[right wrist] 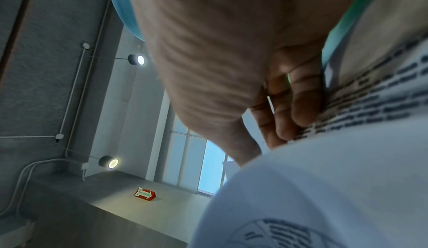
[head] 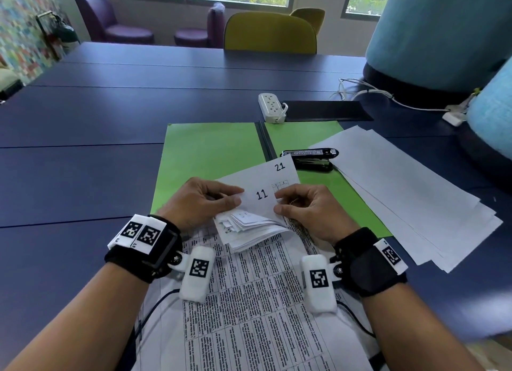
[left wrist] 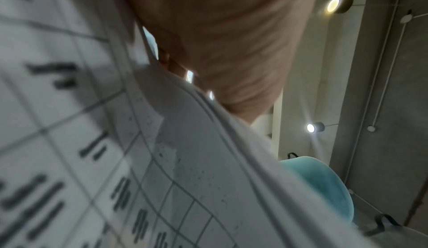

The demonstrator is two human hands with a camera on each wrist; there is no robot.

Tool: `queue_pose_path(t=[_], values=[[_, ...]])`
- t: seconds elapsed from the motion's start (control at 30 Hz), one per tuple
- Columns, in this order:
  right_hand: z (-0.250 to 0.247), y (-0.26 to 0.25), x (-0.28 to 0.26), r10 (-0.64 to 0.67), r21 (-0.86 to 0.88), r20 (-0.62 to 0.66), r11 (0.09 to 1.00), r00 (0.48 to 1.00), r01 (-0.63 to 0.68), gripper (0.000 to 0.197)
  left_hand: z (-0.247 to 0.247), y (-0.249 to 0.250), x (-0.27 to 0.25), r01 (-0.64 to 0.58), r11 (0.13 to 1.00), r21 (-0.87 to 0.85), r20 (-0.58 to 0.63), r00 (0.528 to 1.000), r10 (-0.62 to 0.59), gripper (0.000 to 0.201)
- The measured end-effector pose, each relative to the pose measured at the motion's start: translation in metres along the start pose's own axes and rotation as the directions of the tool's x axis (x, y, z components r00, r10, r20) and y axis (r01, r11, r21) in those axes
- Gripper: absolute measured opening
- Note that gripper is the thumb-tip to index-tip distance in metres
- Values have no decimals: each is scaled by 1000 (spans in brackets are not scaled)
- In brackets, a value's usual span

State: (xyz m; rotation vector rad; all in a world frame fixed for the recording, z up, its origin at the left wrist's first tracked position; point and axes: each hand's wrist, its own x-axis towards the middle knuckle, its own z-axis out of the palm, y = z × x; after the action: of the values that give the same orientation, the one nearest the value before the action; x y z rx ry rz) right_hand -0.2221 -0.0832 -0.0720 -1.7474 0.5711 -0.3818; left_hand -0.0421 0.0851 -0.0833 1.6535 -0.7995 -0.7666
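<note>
Both hands hold a bundle of white printed sheets (head: 257,201) above an open green folder (head: 210,151). My left hand (head: 205,201) pinches the left edge of the top page, marked 11. My right hand (head: 302,204) pinches its right edge, thumb on top. A page marked 21 sticks out behind. Curled page corners (head: 246,226) fan out below the hands. In the left wrist view the palm (left wrist: 227,37) sits over blurred tabled paper (left wrist: 97,142). The right wrist view has curled fingers (right wrist: 298,96) against printed text (right wrist: 379,94).
A large printed table sheet (head: 249,301) lies near the table's front edge. A black stapler (head: 310,158) rests on the folder's right half. Loose white sheets (head: 410,196) spread at right. A white power strip (head: 271,107) and cables sit farther back, by teal seats (head: 432,35).
</note>
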Motion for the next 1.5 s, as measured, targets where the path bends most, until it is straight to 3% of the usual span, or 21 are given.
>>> queue_pose_path(t=[0.27, 0.7, 0.93, 1.03, 1.13, 1.2, 1.3, 1.5], values=[[-4, 2, 3, -53, -155, 157, 985, 986, 77, 24, -2, 1, 1, -15, 996, 86, 15, 1000, 14, 10], [-4, -1, -1, -4, -150, 153, 988, 988, 27, 11, 0, 0, 0, -19, 995, 101, 6, 1000, 18, 15], [-4, 1, 2, -148, -137, 80, 978, 986, 158, 27, 0, -3, 3, -58, 992, 116, -3, 998, 59, 23], [-1, -2, -1, -206, -52, 128, 975, 970, 214, 13, 1, 2, 2, -13, 1000, 20, 5, 1000, 13, 26], [-2, -4, -3, -181, -7, 143, 983, 973, 184, 50, 2, 7, 1, -29, 993, -116, -19, 999, 27, 27], [-2, -3, -3, -166, 10, 178, 986, 970, 167, 57, 2, 6, 0, -47, 992, -118, 13, 999, 48, 37], [-3, 0, -1, -144, 23, 187, 990, 972, 142, 48, 1, 2, 1, -15, 994, -110, 48, 999, 21, 28], [-2, 11, 6, -62, 138, -34, 988, 998, 66, 6, 5, -2, 1, -59, 998, -14, -23, 998, 58, 11]])
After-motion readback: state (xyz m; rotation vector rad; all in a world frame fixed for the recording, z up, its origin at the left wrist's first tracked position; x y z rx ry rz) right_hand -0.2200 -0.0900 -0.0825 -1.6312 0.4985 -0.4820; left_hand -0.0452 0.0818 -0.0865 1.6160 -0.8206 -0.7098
